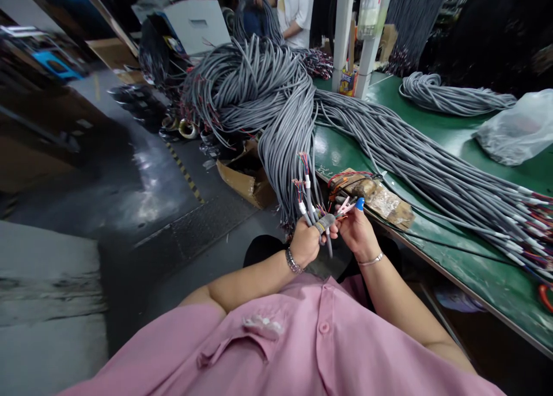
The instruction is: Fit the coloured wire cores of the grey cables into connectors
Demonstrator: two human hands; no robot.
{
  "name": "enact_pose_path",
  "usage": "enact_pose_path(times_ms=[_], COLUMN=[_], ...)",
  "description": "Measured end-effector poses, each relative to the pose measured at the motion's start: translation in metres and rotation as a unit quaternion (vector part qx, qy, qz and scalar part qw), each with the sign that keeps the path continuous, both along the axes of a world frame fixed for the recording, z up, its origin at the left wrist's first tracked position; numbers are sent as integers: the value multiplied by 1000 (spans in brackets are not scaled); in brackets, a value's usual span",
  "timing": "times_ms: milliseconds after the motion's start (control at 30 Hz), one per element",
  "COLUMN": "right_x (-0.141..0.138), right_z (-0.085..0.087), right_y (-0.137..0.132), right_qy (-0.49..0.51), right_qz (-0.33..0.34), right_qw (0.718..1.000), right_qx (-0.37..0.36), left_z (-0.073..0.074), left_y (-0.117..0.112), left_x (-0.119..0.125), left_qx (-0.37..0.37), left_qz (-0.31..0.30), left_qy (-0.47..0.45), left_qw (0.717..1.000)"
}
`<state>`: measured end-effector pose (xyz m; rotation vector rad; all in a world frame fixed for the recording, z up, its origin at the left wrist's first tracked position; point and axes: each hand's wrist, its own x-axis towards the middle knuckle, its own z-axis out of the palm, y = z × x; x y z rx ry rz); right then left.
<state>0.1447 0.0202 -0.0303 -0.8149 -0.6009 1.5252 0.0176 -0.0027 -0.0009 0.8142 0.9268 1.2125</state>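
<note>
My left hand [305, 241] is closed around a few grey cable ends [307, 203] whose stripped coloured wires stick upward. A wrap of tape sits on one finger. My right hand [356, 232] is pinched close against the left, on the coloured wire tips [345, 207] of one cable, with a blue cap [359, 203] on a fingertip. Both hands hover just off the edge of the green table [475, 263]. Behind them a huge bundle of grey cables [276, 108] spills from the table toward the floor.
A worn taped pad [380, 197] lies on the table edge. More cable ends [525, 223] fan out to the right, a coiled bundle [449, 96] and a plastic bag [516, 128] lie farther back. A cardboard box [246, 180] sits on the floor. A person in white [296, 7] stands beyond.
</note>
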Motion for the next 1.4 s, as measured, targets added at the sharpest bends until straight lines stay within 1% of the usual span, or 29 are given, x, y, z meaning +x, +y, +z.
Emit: enact_pose_path(times_ms=[133, 300, 400, 500, 600, 700, 767, 867, 933, 1000, 1067, 1167, 1267, 1400], right_x=[-3, -6, -5, 0, 6, 14, 19, 22, 22, 20, 19, 17, 17, 17], right_z=[3, 1, -1, -4, -10, -14, -13, -8, -2, 4, 8, 8, 5, 1], right_y=[3, 4, 3, 1, -2, -9, -16, -26, -31, -33, -33, -31, -29, -27], right_qy=[45, 45, 79, 123, 137, 120, 93, 28, -18, -52, -80, -104, -94, -65], right_qz=[-1, -15, -21, -4, 30, 58, 89, 144, 169, 177, 171, 160, 163, 192], right_qw=[999, 999, 996, 992, 989, 990, 990, 989, 985, 983, 982, 982, 982, 979], right_qx=[-5, -7, -22, -38, -44, -51, -49, -23, -7, -9, -14, -4, -4, 1], left_z=[-5, -11, -13, -13, -13, -14, -15, -18, -21, -23, -24, -24, -23, -21], left_y=[0, -1, -1, -2, -4, -7, -9, -10, -11, -10, -10, -10, -9, -8], left_x=[0, -2, -3, -5, -8, -14, -17, -20, -20, -19, -19, -20, -23, -27], left_qx=[-6, -10, -10, -8, -3, -3, -2, 0, 0, -2, -5, -8, 2, 2], left_qz=[3, -1, -4, -7, -10, -8, -4, -4, -12, -19, -20, -26, -56, -107], left_qy=[8, 20, 27, 29, 26, 30, 34, 46, 58, 65, 66, 66, 60, 46], left_qw=[1000, 1000, 1000, 1000, 1000, 999, 999, 999, 998, 998, 998, 997, 997, 993])
